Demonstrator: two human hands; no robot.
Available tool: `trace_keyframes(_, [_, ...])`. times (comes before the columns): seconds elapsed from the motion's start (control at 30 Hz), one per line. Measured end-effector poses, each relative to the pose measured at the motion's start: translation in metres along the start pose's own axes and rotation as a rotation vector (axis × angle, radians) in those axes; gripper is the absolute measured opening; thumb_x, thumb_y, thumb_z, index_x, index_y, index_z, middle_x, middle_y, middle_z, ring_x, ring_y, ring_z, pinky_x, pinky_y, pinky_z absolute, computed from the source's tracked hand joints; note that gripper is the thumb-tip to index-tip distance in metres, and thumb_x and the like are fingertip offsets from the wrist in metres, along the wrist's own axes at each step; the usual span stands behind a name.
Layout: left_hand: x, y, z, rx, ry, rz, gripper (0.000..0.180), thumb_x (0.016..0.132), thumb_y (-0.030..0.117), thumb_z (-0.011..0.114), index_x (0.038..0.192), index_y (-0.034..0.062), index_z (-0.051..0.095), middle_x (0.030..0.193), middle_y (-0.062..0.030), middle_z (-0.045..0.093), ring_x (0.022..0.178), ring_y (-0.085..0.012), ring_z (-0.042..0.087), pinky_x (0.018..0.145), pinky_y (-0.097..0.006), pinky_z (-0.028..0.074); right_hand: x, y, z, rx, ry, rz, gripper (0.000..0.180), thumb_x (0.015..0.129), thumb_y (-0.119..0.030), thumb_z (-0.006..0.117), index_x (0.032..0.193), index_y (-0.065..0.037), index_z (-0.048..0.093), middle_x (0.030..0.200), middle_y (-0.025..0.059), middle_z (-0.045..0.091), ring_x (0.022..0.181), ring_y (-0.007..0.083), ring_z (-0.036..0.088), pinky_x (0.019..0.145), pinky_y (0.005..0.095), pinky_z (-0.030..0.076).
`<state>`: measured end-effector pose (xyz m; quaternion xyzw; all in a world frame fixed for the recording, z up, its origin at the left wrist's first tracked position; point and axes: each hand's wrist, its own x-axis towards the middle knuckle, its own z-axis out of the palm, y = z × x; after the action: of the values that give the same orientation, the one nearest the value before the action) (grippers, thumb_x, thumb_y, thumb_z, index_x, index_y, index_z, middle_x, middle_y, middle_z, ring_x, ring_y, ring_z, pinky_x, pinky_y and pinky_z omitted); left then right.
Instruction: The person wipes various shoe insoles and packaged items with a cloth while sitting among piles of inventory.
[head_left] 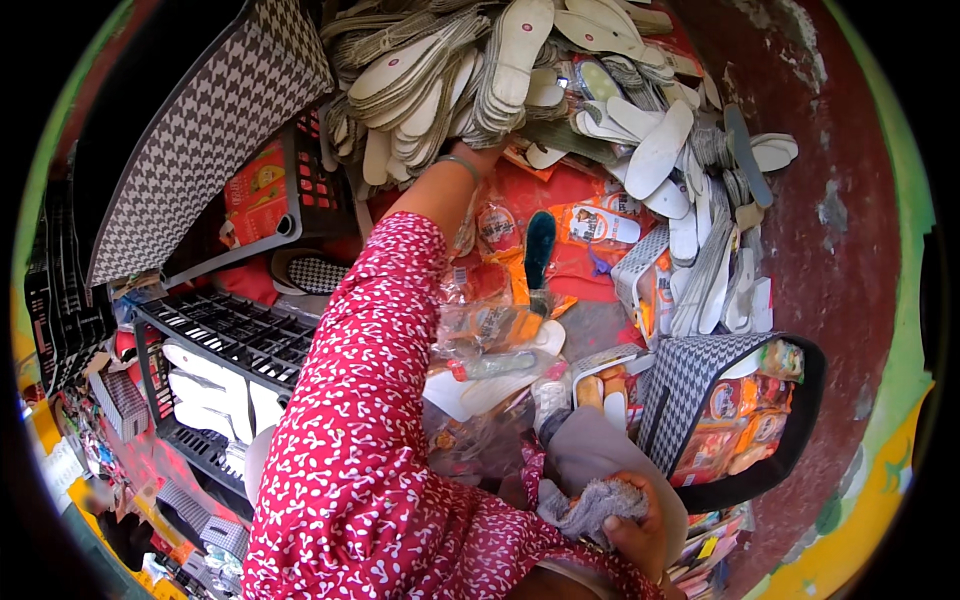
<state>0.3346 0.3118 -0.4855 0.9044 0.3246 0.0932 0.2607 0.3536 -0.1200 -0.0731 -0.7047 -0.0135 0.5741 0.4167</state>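
My left arm, in a red sleeve with a white pattern, reaches far forward. My left hand point(484, 156) is at the lower edge of a stack of white insoles point(515, 70); its fingers are hidden by the stack, so their grip does not show. Close to my body, my right hand point(642, 525) is closed on a bunched, fuzzy grey cloth point(594, 512), with the thumb pressed against it. Beyond the left hand, many more pale insoles point(660, 150) lie in a loose heap. A dark teal insole point(539, 250) rests on red material below the heap.
A houndstooth-patterned basket point(690, 385) with orange packets stands at right. At left are a tilted houndstooth panel point(215, 120), a black crate point(230, 335) and white insoles point(210, 390). Clear plastic packaging point(490, 330) lies in the middle. A dark red wall point(830, 250) bounds the right.
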Motion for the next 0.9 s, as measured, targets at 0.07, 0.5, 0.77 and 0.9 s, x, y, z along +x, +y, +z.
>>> trace_keyframes(0.07, [-0.009, -0.007, 0.004, -0.125, 0.033, 0.0, 0.058, 0.081, 0.024, 0.058, 0.134, 0.0239, 0.036, 0.137, -0.0141, 0.037, 0.123, -0.0313, 0.038, 0.101, -0.038, 0.033, -0.003, -0.004, 0.004, 0.018, -0.007, 0.014, 0.052, 0.074, -0.012, 0.063, 0.116, 0.002, 0.038, 0.099, 0.0183, 0.058, 0.091, 0.0253, 0.06, 0.083, 0.0369, 0.047])
trace_keyframes(0.5, [-0.159, 0.057, -0.004, 0.334, -0.305, 0.108, 0.058, 0.078, 0.018, 0.057, 0.132, 0.0108, 0.038, 0.133, -0.0146, 0.04, 0.127, -0.0318, 0.033, 0.095, -0.042, 0.041, -0.03, 0.003, 0.006, 0.053, -0.176, 0.029, 0.047, 0.077, -0.003, 0.064, 0.118, 0.0, 0.042, 0.106, 0.0085, 0.055, 0.096, 0.0133, 0.053, 0.087, 0.0279, 0.041])
trace_keyframes(0.77, [-0.168, 0.057, 0.0, -0.265, -0.023, -0.583, 0.036, 0.078, 0.011, 0.057, 0.114, 0.012, 0.056, 0.114, -0.0163, 0.057, 0.1, -0.0352, 0.056, 0.084, -0.04, 0.046, -0.041, 0.025, 0.003, 0.114, -0.191, 0.008, 0.046, 0.078, -0.005, 0.066, 0.117, 0.0, 0.042, 0.106, 0.0083, 0.055, 0.097, 0.0134, 0.054, 0.087, 0.028, 0.041])
trace_keyframes(0.9, [-0.128, -0.05, 0.088, -0.173, 0.159, -0.625, 0.022, 0.078, 0.007, 0.057, 0.1, 0.0078, 0.06, 0.096, -0.021, 0.061, 0.088, -0.0369, 0.06, 0.073, -0.039, 0.051, -0.044, 0.015, 0.004, 0.09, -0.196, -0.01, 0.046, 0.078, -0.006, 0.066, 0.117, 0.001, 0.042, 0.106, 0.0084, 0.055, 0.097, 0.0134, 0.054, 0.088, 0.028, 0.041])
